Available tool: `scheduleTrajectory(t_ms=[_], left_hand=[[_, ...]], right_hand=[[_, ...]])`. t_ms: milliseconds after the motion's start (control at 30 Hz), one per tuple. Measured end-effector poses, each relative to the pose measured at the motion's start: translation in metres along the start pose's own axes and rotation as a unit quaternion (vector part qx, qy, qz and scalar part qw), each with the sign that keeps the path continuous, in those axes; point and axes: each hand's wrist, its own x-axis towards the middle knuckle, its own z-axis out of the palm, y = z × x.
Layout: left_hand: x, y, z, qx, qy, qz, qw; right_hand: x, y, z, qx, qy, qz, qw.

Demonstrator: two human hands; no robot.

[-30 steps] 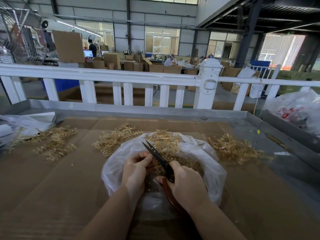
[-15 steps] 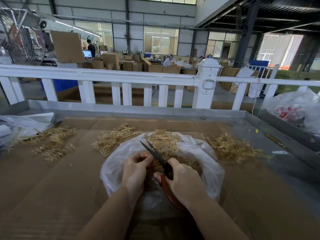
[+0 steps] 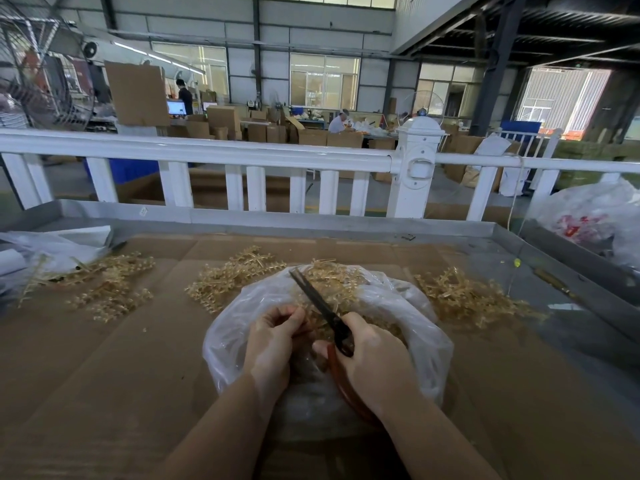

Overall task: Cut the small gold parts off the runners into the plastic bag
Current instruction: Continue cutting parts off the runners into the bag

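Both hands are over the open plastic bag [image 3: 426, 344], which sits on the cardboard sheet [image 3: 104, 358]. The right hand [image 3: 377, 358] grips the scissors [image 3: 322, 310], blades nearly closed and pointing away over the bag. The left hand [image 3: 273, 341] has its fingers curled around a gold runner [image 3: 308, 327], though it's mostly hidden. More gold runners are piled just left of the bag [image 3: 235, 278], right of it [image 3: 467, 299], and further left [image 3: 107, 289].
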Motion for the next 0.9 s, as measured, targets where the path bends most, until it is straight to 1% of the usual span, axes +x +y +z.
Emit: scheduleTrajectory(t_ms=[100, 167, 367, 533, 667, 800, 900], left_hand=[[0.003, -0.002, -0.001, -0.041, 0.013, 0.003, 0.999], [0.004, -0.004, 0.0, -0.057, 0.02, 0.014, 0.998], [0.003, -0.005, 0.001, -0.087, 0.023, 0.034, 0.995], [0.0, -0.005, -0.002, -0.059, 0.02, 0.063, 0.996], [-0.001, -0.002, 0.0, -0.08, 0.013, 0.033, 0.996], [-0.003, -0.001, -0.001, -0.088, 0.002, 0.034, 0.996], [0.0, -0.001, -0.001, -0.132, 0.005, 0.027, 0.991]], right_hand=[[-0.002, 0.001, -0.001, -0.022, 0.06, 0.01, 0.998], [-0.004, 0.002, 0.0, -0.037, 0.079, 0.023, 0.996], [-0.011, 0.004, 0.006, -0.069, 0.085, 0.048, 0.993], [-0.013, 0.005, 0.007, -0.055, 0.115, 0.052, 0.99], [-0.014, 0.006, 0.009, -0.052, 0.119, 0.049, 0.99], [-0.015, 0.008, 0.008, -0.041, 0.123, 0.042, 0.991], [-0.015, 0.008, 0.008, -0.032, 0.13, 0.033, 0.99]])
